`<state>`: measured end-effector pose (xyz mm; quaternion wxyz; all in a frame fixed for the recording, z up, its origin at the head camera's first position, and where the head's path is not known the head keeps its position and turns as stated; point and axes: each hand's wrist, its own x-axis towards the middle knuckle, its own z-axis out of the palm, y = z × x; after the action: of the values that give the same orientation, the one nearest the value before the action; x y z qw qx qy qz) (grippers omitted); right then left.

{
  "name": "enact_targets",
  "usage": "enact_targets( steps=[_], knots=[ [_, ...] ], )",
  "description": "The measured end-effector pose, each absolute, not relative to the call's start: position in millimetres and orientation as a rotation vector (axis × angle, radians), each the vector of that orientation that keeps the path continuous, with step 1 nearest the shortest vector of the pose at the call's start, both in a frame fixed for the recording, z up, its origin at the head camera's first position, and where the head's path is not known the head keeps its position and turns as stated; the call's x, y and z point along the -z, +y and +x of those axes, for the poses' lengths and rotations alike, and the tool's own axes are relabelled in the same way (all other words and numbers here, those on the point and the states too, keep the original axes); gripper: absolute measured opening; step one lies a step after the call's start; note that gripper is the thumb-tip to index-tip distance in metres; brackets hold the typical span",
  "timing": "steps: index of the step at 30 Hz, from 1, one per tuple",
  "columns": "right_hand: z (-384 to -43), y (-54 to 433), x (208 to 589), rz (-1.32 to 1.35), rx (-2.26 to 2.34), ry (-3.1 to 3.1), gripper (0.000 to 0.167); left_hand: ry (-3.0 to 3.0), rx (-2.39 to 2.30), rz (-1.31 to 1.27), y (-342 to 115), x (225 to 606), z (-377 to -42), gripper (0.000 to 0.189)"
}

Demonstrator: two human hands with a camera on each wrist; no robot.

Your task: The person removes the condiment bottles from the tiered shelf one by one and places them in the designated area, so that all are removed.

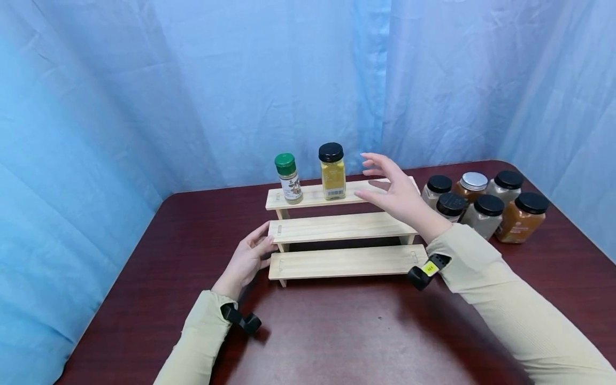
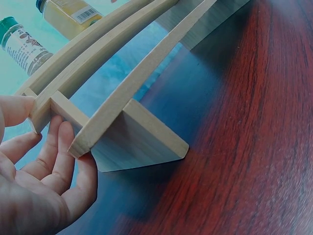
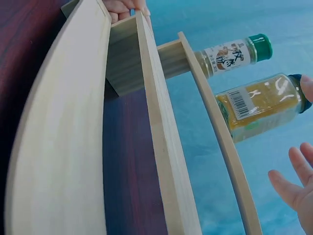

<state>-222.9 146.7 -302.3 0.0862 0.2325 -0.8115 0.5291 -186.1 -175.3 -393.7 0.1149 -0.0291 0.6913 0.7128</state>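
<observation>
A three-tier wooden shelf rack (image 1: pixel 337 227) stands on the table. My left hand (image 1: pixel 246 256) pinches the left end of its middle tier, thumb above and fingers below, as the left wrist view shows. On the top tier stand a green-capped shaker bottle (image 1: pixel 290 182) and, to its right, a black-lidded jar of yellow powder (image 1: pixel 333 174). Above the right part of the top tier my right hand (image 1: pixel 392 190) hovers with fingers spread and relaxed, holding nothing. In the right wrist view, the yellow jar (image 3: pixel 261 105) stands just beyond the fingers.
Right of the rack, several jars cluster on the dark red table (image 1: pixel 337 331): an orange-brown jar (image 1: pixel 521 219) with a black lid, one silver-lidded jar (image 1: pixel 471 184), and black-lidded jars with pale contents (image 1: pixel 483 214). Blue curtains (image 1: pixel 269 80) hang behind and at both sides.
</observation>
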Motion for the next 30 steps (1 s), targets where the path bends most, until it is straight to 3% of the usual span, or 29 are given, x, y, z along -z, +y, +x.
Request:
enact_targets(
  steps=[30],
  knots=[
    [-245.8,107.6,288.9,0.766,-1.421,-2.565,0.079,2.037,-2.084,-0.089,-175.3,393.3,-185.8,0.054]
  ],
)
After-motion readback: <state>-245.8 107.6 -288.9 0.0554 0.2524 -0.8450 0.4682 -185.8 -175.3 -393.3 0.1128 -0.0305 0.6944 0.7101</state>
